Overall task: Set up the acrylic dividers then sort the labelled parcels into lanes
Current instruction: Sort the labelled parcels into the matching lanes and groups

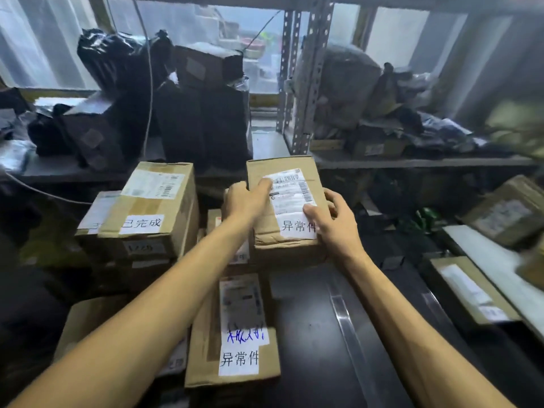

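A brown cardboard parcel [266,228] with a shipping label and a white tag reading 异常件 is held between both hands over the dark table [306,328]. My left hand [245,200] grips its left edge, thumb on the label. My right hand [332,219] grips its right side, thumb on the top face. Below it lies another parcel tagged 异常件 [235,331]. To the left is a stack whose top parcel is tagged 已完成 [153,210]. A clear acrylic divider strip [350,328] runs along the table to the right.
Black bagged parcels [123,92] and a taped box [206,66] are piled on the shelf behind. A metal rack post [306,78] stands at centre right. More boxes [506,210] and flat parcels [468,287] lie at the right edge.
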### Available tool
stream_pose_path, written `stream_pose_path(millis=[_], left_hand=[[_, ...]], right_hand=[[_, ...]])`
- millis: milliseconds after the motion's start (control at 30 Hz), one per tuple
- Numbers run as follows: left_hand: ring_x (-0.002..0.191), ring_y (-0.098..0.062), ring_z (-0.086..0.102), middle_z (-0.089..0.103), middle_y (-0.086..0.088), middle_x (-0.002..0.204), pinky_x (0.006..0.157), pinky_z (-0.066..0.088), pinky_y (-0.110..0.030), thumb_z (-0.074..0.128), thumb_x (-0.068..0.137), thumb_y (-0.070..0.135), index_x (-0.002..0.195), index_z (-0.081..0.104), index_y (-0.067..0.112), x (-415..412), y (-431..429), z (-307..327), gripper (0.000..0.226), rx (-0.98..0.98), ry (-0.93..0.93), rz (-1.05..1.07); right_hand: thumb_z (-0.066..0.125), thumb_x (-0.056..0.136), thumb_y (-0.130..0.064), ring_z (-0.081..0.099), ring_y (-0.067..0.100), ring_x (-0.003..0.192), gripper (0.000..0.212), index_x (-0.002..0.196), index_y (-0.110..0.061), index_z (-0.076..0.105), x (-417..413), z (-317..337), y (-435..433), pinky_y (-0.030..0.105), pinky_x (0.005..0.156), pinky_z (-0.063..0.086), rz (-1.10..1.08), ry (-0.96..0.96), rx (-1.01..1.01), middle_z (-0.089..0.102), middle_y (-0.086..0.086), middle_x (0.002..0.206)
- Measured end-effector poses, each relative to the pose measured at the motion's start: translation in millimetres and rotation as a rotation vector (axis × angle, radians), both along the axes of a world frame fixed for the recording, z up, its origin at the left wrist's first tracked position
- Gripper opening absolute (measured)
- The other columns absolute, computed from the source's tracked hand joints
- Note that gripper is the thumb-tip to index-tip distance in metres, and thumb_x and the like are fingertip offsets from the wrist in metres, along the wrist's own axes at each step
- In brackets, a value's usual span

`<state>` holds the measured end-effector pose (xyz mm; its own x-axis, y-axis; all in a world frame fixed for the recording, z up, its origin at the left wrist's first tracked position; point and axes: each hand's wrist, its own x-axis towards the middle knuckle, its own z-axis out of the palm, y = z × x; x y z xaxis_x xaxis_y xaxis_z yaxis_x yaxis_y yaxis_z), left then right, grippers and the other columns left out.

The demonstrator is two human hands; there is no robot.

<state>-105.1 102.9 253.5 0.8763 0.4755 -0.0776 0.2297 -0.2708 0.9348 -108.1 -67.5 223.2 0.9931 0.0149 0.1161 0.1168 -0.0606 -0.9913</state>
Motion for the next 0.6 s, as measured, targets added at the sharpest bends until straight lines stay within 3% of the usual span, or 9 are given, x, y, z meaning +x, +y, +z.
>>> stream_pose_path(millis=[100,167,233,333,467,600], left_hand=[[0.123,-0.026,0.050,0.058,-0.005,0.132,0.107,0.039,-0.039,0.058,0.075,0.064,0.132,0.056,0.033,-5,-42,-3,0.065,-0.030,-0.074,-0.101],[0.124,-0.022,0.053,0.055,-0.005,0.135,0.108,0.041,-0.042,0.063,0.066,0.069,0.139,0.044,0.039,-7,-67,-6,0.081,-0.212,-0.127,-0.249],[0.117,-0.014,0.062,0.061,-0.001,0.131,0.102,0.047,-0.035,0.071,0.068,0.061,0.144,0.034,0.032,-8,-95,-14,0.088,-0.328,-0.200,-0.405],[0.109,-0.007,0.067,0.065,0.001,0.124,0.094,0.052,-0.026,0.075,0.071,0.047,0.140,0.035,0.028,-11,-143,-25,0.082,-0.342,-0.275,-0.447],[0.108,-0.007,0.067,0.065,0.006,0.120,0.092,0.053,-0.026,0.074,0.076,0.043,0.139,0.036,0.027,-20,-207,-40,0.075,-0.356,-0.300,-0.444],[0.109,-0.008,0.066,0.063,0.010,0.117,0.098,0.053,-0.032,0.073,0.086,0.033,0.138,0.035,0.025,-31,-266,-49,0.065,-0.351,-0.300,-0.439]], right_hand=[[0.073,0.077,-0.022,0.067,0.025,0.107,0.047,0.120,-0.024,0.053,-13,-2,-37,0.043,0.086,0.058,-0.080,-0.006,0.131,0.064,0.013,0.122],[0.071,0.076,-0.027,0.064,0.030,0.113,0.044,0.116,-0.029,0.053,-21,-1,-59,0.050,0.093,0.054,-0.134,-0.007,0.225,0.061,0.015,0.127],[0.070,0.079,-0.031,0.063,0.027,0.115,0.042,0.116,-0.029,0.052,-30,-4,-87,0.046,0.094,0.055,-0.176,-0.035,0.268,0.060,0.014,0.129],[0.070,0.081,-0.028,0.065,0.023,0.113,0.039,0.117,-0.029,0.054,-42,-12,-138,0.043,0.094,0.054,-0.189,-0.071,0.274,0.063,0.010,0.127],[0.072,0.081,-0.029,0.065,0.025,0.112,0.036,0.113,-0.035,0.057,-52,-23,-204,0.052,0.097,0.053,-0.201,-0.065,0.256,0.064,0.007,0.124],[0.072,0.080,-0.031,0.067,0.022,0.109,0.036,0.112,-0.038,0.058,-64,-33,-263,0.046,0.089,0.057,-0.192,-0.037,0.249,0.065,0.003,0.123]])
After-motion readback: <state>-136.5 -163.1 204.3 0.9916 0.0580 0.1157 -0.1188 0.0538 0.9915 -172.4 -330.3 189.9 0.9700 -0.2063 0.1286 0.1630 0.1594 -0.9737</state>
